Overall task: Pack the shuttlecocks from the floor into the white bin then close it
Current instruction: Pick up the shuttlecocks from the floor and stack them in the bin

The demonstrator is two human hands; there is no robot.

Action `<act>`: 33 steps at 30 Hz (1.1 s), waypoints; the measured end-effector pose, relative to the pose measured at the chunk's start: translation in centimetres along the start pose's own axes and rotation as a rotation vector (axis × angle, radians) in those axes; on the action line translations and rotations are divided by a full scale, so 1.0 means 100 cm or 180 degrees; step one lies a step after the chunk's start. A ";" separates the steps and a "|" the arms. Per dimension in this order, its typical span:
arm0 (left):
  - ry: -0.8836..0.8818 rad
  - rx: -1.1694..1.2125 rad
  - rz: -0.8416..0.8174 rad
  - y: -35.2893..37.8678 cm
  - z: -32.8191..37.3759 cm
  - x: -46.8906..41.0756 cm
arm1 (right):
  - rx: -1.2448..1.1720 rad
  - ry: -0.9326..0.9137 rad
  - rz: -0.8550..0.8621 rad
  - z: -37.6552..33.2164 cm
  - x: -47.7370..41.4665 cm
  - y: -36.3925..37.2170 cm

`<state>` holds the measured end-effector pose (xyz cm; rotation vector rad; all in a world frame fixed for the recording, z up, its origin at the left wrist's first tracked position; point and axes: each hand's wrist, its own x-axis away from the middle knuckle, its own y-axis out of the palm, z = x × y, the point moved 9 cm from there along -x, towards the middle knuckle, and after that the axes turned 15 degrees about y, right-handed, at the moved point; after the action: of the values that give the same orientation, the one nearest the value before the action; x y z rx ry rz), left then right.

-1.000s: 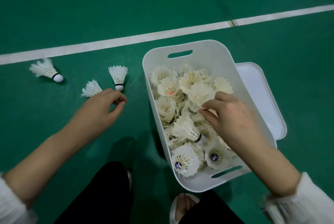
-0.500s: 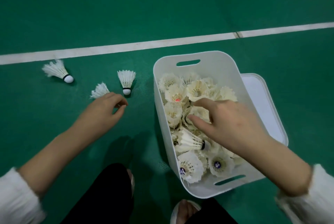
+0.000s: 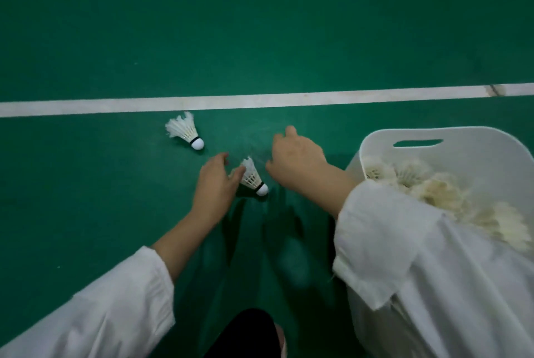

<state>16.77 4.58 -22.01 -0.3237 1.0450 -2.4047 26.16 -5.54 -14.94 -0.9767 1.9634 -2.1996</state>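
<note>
A white shuttlecock [image 3: 185,132] lies on the green floor just below the white line. A second shuttlecock [image 3: 254,178] sits nearer me with its cork pointing lower right. My left hand [image 3: 215,187] pinches its feather skirt. My right hand [image 3: 297,158] hovers over the floor just right of it, fingers spread and blurred by motion; what lies under it is hidden. The white bin [image 3: 462,138] stands at the right, holding several shuttlecocks, partly hidden by my right sleeve.
A white court line [image 3: 260,100] crosses the floor beyond the shuttlecocks. My dark trouser leg [image 3: 245,331] is at the bottom centre. The bin's lid is out of view.
My right hand left the bin and swung left over the floor beside my left hand. The view shifted left, so the bin now sits at the right edge. The upright shuttlecock is no longer visible.
</note>
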 end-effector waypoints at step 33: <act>-0.0688 0.0431 0.0168 -0.062 -0.081 -0.047 | -0.1238 -0.0750 0.0637 -0.006 0.019 -0.043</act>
<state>15.42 15.66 -23.06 -0.4894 0.7815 -2.3183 25.98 -4.96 -10.28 -0.9699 2.2991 -1.5552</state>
